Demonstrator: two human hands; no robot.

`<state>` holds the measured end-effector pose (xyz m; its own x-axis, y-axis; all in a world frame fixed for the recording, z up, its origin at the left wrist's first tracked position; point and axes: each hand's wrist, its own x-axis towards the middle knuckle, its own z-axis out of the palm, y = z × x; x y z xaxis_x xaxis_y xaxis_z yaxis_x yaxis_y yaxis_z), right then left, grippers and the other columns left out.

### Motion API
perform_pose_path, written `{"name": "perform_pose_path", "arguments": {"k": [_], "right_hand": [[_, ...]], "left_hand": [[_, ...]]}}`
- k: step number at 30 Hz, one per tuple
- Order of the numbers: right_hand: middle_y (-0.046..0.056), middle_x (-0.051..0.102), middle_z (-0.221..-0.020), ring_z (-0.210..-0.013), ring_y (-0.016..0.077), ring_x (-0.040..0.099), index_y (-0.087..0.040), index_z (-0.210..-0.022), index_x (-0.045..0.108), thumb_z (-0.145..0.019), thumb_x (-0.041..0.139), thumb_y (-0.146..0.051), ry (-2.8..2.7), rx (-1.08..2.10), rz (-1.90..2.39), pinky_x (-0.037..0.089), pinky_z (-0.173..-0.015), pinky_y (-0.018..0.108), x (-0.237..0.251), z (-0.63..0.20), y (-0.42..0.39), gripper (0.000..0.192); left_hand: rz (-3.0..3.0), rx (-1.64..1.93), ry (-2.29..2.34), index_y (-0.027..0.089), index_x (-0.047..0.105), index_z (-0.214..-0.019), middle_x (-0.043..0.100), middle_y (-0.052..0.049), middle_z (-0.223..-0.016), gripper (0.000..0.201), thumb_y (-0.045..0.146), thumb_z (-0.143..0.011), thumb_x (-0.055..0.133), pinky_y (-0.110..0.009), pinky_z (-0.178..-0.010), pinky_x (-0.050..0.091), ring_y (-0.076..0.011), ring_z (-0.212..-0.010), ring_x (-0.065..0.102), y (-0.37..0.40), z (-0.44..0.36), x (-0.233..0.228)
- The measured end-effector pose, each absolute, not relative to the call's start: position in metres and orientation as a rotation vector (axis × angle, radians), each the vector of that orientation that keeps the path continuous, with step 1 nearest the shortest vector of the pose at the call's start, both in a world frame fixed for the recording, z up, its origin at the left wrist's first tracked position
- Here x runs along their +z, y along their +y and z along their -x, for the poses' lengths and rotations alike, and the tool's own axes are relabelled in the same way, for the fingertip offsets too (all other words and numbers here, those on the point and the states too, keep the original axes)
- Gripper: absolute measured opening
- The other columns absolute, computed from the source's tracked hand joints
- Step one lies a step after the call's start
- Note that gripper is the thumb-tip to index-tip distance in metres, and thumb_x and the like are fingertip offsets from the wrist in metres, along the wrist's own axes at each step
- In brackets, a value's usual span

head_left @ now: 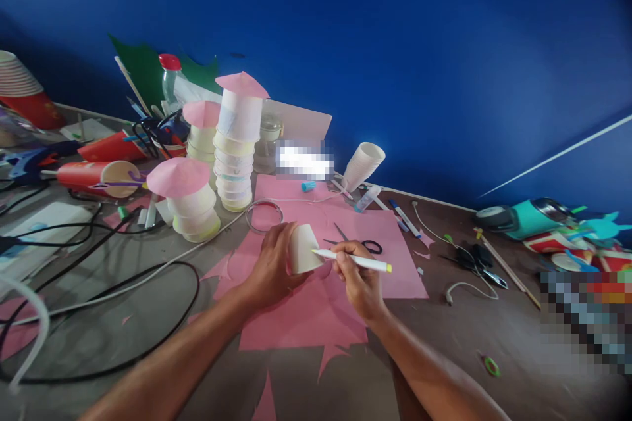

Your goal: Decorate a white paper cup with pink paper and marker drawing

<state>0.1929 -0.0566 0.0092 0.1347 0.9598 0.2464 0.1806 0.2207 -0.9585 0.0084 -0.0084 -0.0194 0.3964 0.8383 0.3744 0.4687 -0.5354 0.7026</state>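
Observation:
My left hand grips a white paper cup, tilted over the pink paper. In my right hand is a white marker with a yellow end, its tip at the cup's side. Just behind my right hand lie black-handled scissors, partly hidden by it. To the left stand towers of stacked white cups with pink cone tops: a tall one, a short one and another behind.
A stack of white cups leans near the blue wall. A blue marker and a small bottle lie right of it. Cables loop across the left side. Red paper cups lie at far left; a teal bottle is at right.

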Motion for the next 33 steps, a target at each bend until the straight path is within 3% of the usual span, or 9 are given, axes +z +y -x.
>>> {"name": "perform_pose_path", "arguments": {"k": [5, 18, 24, 28, 33], "right_hand": [[-0.005, 0.049, -0.059, -0.051, 0.0102, 0.040, -0.020, -0.085, 0.060, -0.093, 0.055, -0.044, -1.271, 0.822, 1.238, 0.032, -0.048, 0.024, 0.0109, -0.1928, -0.0552, 0.026], [-0.004, 0.049, -0.060, -0.052, 0.0106, 0.042, -0.020, -0.085, 0.063, -0.093, 0.055, -0.044, -1.314, 0.817, 1.240, 0.034, -0.048, 0.024, 0.0107, -0.1925, -0.0587, 0.026], [-0.001, 0.064, -0.079, -0.052, 0.0102, 0.048, -0.025, -0.115, 0.057, -0.098, 0.045, -0.048, -1.102, 0.746, 1.170, 0.044, -0.055, 0.027, 0.0082, -0.1906, -0.0545, 0.031], [0.000, 0.066, -0.076, -0.046, 0.0093, 0.041, -0.024, -0.124, 0.054, -0.099, 0.044, -0.047, -1.131, 0.745, 1.230, 0.039, -0.047, 0.025, 0.0096, -0.1889, -0.0529, 0.035], [0.004, 0.065, -0.091, -0.080, 0.0179, 0.062, -0.023, -0.114, 0.060, -0.093, 0.056, -0.035, -1.354, 0.604, 1.300, 0.052, -0.074, 0.033, 0.0088, -0.1875, -0.0494, 0.025]], "left_hand": [[-2.159, 0.975, 1.131, 0.017, 0.029, -0.143, 0.044, -0.020, -0.136, 0.082, 0.039, -0.077, 0.073, -0.056, -0.107, 0.044, -0.0368, -0.130, 0.045, -0.0086, -0.0081, -0.0167], [-2.155, 1.001, 1.114, 0.021, 0.025, -0.145, 0.043, -0.018, -0.135, 0.085, 0.035, -0.077, 0.075, -0.057, -0.107, 0.043, -0.0368, -0.130, 0.045, -0.0086, -0.0093, -0.0171], [-2.138, 0.939, 1.136, 0.021, 0.026, -0.144, 0.041, -0.018, -0.137, 0.087, 0.036, -0.075, 0.077, -0.057, -0.108, 0.043, -0.0370, -0.132, 0.043, -0.0085, -0.0079, -0.0167], [-2.141, 0.942, 1.137, 0.023, 0.023, -0.146, 0.040, -0.018, -0.138, 0.089, 0.033, -0.075, 0.076, -0.058, -0.108, 0.042, -0.0370, -0.132, 0.042, -0.0079, -0.0078, -0.0194], [-2.128, 0.936, 1.176, 0.020, 0.023, -0.147, 0.041, -0.020, -0.140, 0.088, 0.036, -0.077, 0.074, -0.059, -0.108, 0.042, -0.0378, -0.133, 0.042, -0.0091, -0.0084, -0.0193]]}}
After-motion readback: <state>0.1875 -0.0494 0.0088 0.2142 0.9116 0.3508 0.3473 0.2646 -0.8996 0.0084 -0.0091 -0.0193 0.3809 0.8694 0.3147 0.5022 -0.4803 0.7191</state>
